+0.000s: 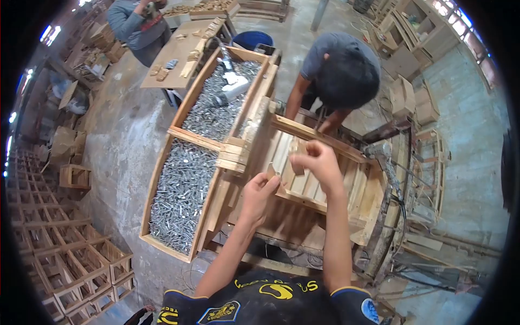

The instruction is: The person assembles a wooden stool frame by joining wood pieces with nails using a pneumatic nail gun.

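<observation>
My left hand (259,194) pinches a small wooden piece (272,174) at the near edge of a slatted wooden frame (346,187) lying on the bench. My right hand (316,161) hovers over the slats, its fingers closed on another small wooden block (297,147). The two hands are close together, a little apart. The frame's pale slats run away from me, and its far rail (317,135) lies across them.
A long wooden tray (162,162) full of metal nails sits left of the frame, divided in two. A person in a grey shirt (338,70) bends over the frame's far side. Another person (138,27) stands at the back table. Stacked wooden crates (70,260) fill the floor at left.
</observation>
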Demonstrator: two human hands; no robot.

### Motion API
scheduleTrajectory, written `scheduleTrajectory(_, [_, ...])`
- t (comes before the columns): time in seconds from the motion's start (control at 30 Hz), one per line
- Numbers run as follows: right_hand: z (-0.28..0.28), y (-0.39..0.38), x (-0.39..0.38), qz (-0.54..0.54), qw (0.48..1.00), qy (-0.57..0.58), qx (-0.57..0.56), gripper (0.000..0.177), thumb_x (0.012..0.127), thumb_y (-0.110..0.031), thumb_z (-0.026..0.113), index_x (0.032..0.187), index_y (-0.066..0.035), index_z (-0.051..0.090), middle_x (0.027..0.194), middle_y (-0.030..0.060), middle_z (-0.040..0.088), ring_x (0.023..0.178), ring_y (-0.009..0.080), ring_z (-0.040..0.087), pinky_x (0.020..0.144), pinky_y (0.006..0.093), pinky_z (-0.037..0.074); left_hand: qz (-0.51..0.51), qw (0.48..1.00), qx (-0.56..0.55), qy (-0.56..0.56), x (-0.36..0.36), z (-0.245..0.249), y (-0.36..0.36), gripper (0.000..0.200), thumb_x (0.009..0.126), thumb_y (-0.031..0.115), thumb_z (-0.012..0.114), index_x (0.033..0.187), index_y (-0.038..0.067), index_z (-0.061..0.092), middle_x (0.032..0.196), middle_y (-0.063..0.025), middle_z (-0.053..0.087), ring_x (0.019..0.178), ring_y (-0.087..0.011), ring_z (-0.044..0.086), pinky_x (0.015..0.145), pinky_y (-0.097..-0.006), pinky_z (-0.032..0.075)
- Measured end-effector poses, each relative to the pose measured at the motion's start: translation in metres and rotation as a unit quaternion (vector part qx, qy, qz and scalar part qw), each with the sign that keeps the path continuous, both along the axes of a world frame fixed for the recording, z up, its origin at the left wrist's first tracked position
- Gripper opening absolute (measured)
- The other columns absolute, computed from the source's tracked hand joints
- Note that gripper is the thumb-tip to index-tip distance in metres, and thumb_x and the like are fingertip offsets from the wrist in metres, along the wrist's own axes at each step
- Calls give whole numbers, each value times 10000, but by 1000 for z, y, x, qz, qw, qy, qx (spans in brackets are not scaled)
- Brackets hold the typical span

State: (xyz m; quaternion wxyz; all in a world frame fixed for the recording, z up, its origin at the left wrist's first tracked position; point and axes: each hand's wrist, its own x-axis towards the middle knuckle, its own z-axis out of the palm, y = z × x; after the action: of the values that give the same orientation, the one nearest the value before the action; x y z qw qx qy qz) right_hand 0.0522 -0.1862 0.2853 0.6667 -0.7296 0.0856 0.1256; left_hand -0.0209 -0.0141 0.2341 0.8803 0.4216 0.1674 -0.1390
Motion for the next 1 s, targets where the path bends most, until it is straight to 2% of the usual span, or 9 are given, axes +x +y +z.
scheduleTrajectory(0.17, [-76, -33, -75, -127, 981, 12, -146, 500, 669, -257, 836, 1008, 40, 620, 928, 145, 685, 821, 210, 665, 715, 326, 523, -172, 981, -53, 67, 5, -77, -58, 338, 955, 187, 590, 1228, 15, 488, 1118, -99, 637, 1039, -156, 621, 912, -367, 516])
scheduleTrajectory(0.27, [-82, -39, -91, -188, 958, -23, -217, 569, 645, -298, 855, 1027, 47, 611, 932, 200, 669, 883, 315, 661, 764, 386, 520, -206, 952, -206, 92, 3, -91, -76, 340, 969, 264, 560, 1220, 42, 500, 1150, -74, 622, 1097, -143, 587, 924, -397, 501])
scheduleTrajectory(0.3, [-83, -40, -95, -180, 944, -40, -275, 553, 672, -309, 837, 1034, 44, 613, 948, 222, 653, 907, 365, 645, 797, 413, 512, -208, 954, -187, 112, 2, -77, -80, 339, 1000, 288, 495, 1219, 32, 528, 1166, -69, 597, 1063, -145, 572, 901, -337, 482])
scheduleTrajectory(0.4, [-101, -45, -106, -191, 943, -55, -267, 498, 733, -282, 789, 1071, 39, 615, 960, 215, 647, 932, 380, 629, 831, 430, 500, -249, 962, -55, 100, 3, -78, -85, 346, 963, 342, 564, 1172, 66, 572, 1101, -35, 627, 1067, -137, 582, 977, -397, 472])
scheduleTrajectory(0.57, [-131, -59, -120, -271, 960, 14, -64, 396, 789, -147, 719, 1119, 54, 629, 923, 179, 691, 804, 213, 685, 736, 302, 533, -293, 950, 26, 106, 11, -92, -90, 255, 902, 244, 680, 1075, 69, 612, 986, -22, 662, 887, -122, 635, 832, -325, 529])
scheduleTrajectory(0.67, [-145, -68, -122, -260, 959, 58, -97, 342, 779, -90, 715, 1073, 69, 646, 883, 132, 692, 786, 180, 670, 741, 297, 532, -311, 944, 45, 100, 15, -95, -95, 228, 891, 215, 696, 1046, 66, 620, 957, -32, 676, 879, -133, 649, 835, -324, 539])
scheduleTrajectory(0.8, [-139, -95, -109, -269, 942, 173, 98, 330, 744, -90, 735, 1032, 52, 660, 796, 87, 675, 693, 149, 634, 652, 278, 518, -307, 942, 74, 109, 23, -100, -106, 197, 904, 183, 677, 1030, 39, 630, 943, -65, 677, 865, -151, 652, 768, -308, 540])
scheduleTrajectory(0.9, [-167, -140, -83, -430, 872, 83, 220, 230, 737, -77, 741, 929, 16, 656, 756, 72, 659, 636, 139, 618, 588, 275, 510, -267, 952, 63, 136, 30, -81, -113, 192, 910, 166, 668, 1035, 26, 630, 940, -82, 675, 843, -159, 651, 713, -306, 550])
scheduleTrajectory(1.0, [-195, -176, -28, -608, 736, 46, 296, 146, 765, -84, 731, 824, -21, 613, 726, 67, 635, 625, 158, 629, 567, 296, 539, -273, 951, 71, 128, 32, -83, -106, 226, 902, 200, 676, 1054, 45, 615, 960, -81, 680, 892, -176, 654, 790, -344, 541])
